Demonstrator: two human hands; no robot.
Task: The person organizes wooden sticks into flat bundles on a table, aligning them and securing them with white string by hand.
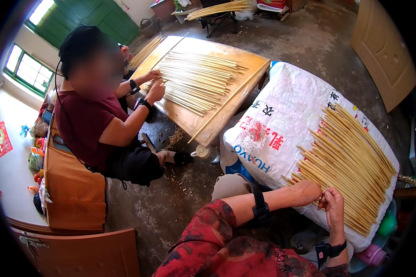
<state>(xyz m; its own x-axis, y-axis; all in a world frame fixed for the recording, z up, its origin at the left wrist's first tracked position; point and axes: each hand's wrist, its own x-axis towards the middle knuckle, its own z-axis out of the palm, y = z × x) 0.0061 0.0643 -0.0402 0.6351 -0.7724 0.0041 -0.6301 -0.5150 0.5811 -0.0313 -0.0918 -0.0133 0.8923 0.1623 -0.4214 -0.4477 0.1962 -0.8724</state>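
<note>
A row of long, peeled, straw-coloured sticks [349, 159] lies side by side on a white woven sack cover with printing [286, 99]. Over the near end of this row, my left hand [307, 192] is closed, its back toward me, and its grip is hidden. Close beside it, my right hand [333, 203] pinches a thin pale strand [327, 183], which rises between the two hands. Whether the strand is thread or a needle is too small to tell. A tangle of whitish thread [253, 136] rests on the sack, left of the sticks.
Across from me, a person [90, 111] handles another row of sticks [194, 81] on a plastic-covered wooden table [222, 124]. A jug [207, 153] stands on the floor between the tables. More sticks [217, 9] lie on a chair behind. Green and pink containers [373, 255] sit at lower right.
</note>
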